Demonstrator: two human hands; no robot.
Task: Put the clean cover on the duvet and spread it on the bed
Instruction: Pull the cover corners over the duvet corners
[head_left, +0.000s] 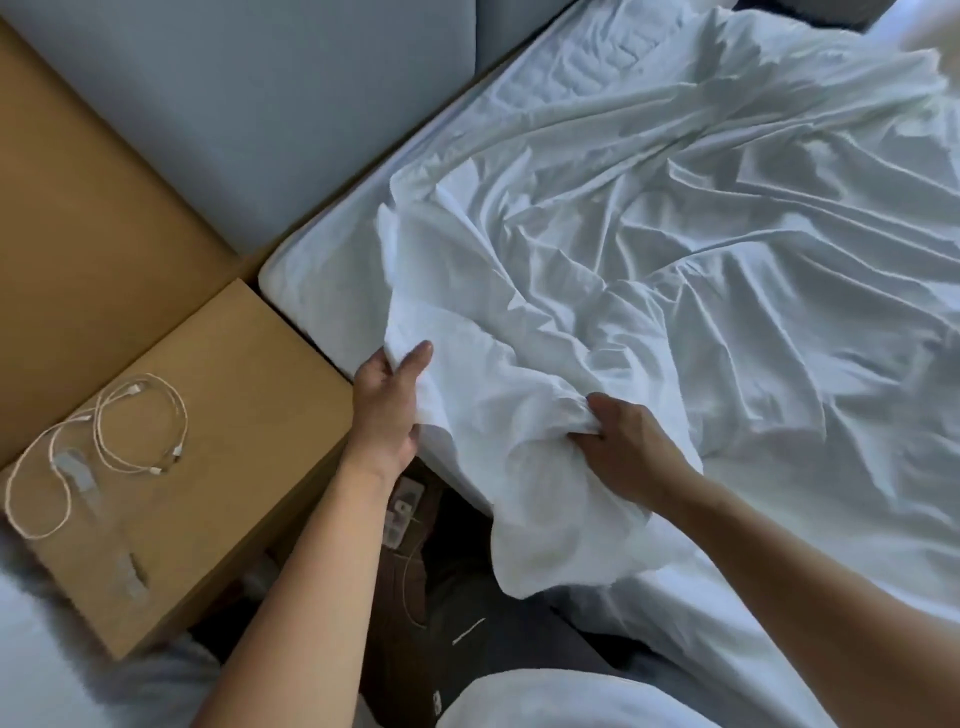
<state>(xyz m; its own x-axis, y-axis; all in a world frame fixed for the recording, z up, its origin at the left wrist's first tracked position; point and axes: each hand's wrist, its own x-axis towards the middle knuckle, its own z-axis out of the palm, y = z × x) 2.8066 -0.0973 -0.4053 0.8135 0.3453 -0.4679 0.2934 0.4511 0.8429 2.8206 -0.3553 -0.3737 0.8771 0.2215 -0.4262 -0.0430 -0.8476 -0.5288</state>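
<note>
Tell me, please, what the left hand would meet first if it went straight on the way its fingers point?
The left hand grips the crumpled white fabric cover; pushing on, it would likely run into the white mattress corner, then the grey padded headboard, though depth is unclear.

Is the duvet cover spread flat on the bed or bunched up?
Bunched: the duvet cover lies creased, near edge gathered in the left hand and right hand.
</note>
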